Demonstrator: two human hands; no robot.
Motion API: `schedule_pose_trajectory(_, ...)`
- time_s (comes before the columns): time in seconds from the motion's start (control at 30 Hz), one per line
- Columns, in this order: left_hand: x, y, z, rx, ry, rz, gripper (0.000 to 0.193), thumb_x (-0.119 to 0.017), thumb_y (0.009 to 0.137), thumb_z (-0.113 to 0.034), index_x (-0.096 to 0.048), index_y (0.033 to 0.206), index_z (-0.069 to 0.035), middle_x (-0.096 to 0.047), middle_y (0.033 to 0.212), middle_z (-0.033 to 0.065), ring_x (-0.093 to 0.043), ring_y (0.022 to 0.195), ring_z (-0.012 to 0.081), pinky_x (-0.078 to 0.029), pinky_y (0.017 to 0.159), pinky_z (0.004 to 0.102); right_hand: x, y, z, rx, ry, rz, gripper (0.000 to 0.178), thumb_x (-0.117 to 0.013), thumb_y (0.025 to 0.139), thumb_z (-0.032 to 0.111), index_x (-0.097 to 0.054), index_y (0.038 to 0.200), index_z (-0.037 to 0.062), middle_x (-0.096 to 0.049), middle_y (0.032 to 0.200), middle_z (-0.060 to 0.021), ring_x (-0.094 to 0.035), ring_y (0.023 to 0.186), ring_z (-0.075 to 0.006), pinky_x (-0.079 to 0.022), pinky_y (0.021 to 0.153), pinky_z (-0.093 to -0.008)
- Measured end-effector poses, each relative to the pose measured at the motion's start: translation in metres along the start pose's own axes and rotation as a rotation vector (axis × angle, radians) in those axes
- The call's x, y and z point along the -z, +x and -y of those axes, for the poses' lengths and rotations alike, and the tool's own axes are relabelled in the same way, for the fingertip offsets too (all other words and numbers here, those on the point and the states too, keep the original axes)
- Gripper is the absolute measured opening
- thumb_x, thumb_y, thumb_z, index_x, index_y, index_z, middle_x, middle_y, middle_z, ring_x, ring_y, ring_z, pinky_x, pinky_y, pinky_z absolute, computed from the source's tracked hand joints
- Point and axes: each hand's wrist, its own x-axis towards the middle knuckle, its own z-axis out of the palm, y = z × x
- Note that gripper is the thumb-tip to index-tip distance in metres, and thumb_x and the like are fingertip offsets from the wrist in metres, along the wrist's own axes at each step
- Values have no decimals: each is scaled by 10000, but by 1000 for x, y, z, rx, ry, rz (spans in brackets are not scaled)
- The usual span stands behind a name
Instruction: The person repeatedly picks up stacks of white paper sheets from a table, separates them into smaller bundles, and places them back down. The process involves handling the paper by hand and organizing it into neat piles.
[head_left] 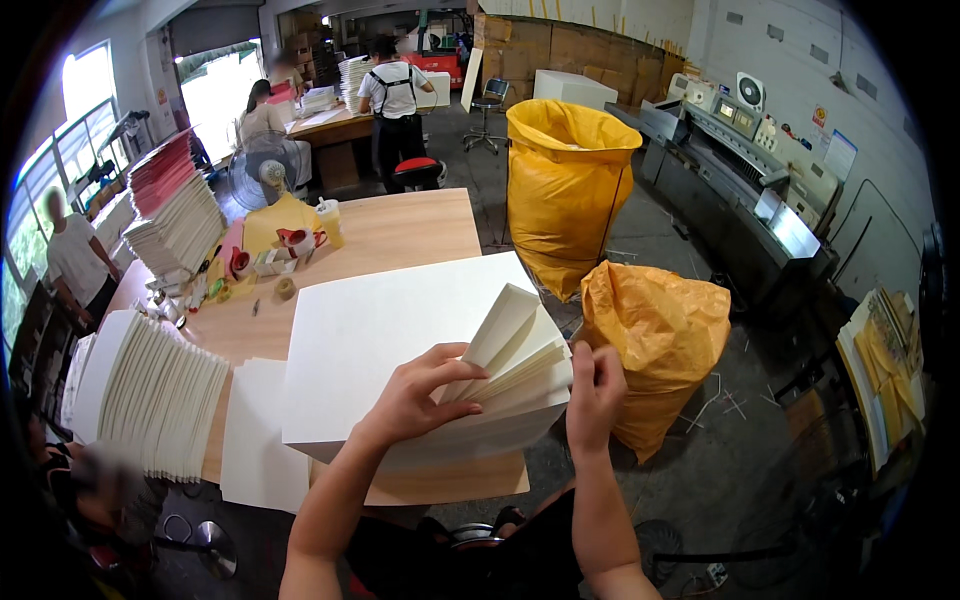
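A tall stack of large white paper sheets [390,310] stands on the table's near right part. At its right corner several sheets [514,340] are lifted and folded back in a fan. My left hand [425,388] is closed on the turned-back end of these sheets, thumb below and fingers above. My right hand [597,392] is at the right edge of the stack, with thumb and fingers pinched together beside the fanned sheets. Whatever lies between its fingertips is too small to make out.
Left of the stack stands a leaning pile of white sheets [150,395]. Farther back are tape rolls, a cup [329,222] and a fan [265,175]. Two yellow sacks [560,190] stand on the right, the nearer sack [655,345] close to my right hand. Several people work farther off.
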Motion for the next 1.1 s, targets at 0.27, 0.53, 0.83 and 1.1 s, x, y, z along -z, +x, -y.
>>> schedule_pose_trajectory(0.27, -4, -2, -12, -123, 409, 113, 684, -939, 776, -220, -686, 1411, -212, -638, 1472, 137, -696, 1217, 339, -599, 991, 444, 9, -40, -6, 373, -541, 793, 430, -735, 898, 393, -776, 1257, 160, -607, 1445, -150, -427, 1490, -332, -128, 1268, -622)
schedule_pose_trajectory(0.53, -8, 4, -4, -108, 427, 85, 695, -867, 812, -188, -639, 1469, -182, -699, 1360, 83, -701, 1150, 330, -611, 930, 449, 3, -38, 6, 311, -487, 745, 336, -732, 912, 337, -784, 1168, 124, -654, 1387, -137, -507, 1410, -341, -151, 1270, -611)
schedule_pose_trajectory(0.83, -12, 9, -8, -129, 450, 39, 673, -831, 863, -191, -605, 1496, -151, -680, 1378, 128, -695, 1166, 345, -593, 967, 445, 53, -10, -17, 21, -628, 365, 284, -767, 974, 217, -649, 868, -19, -706, 875, -175, -682, 789, -286, -519, 699, -444)
schedule_pose_trajectory(1.1, -8, 7, -1, -109, 321, 14, 470, -694, 967, -93, -660, 1427, -182, -645, 1429, 173, -720, 1118, 343, -596, 945, 449, -2, 3, 22, 110, -599, 389, 491, -695, 1044, 382, -558, 749, 14, -612, 648, -174, -649, 620, -367, -516, 612, -474)
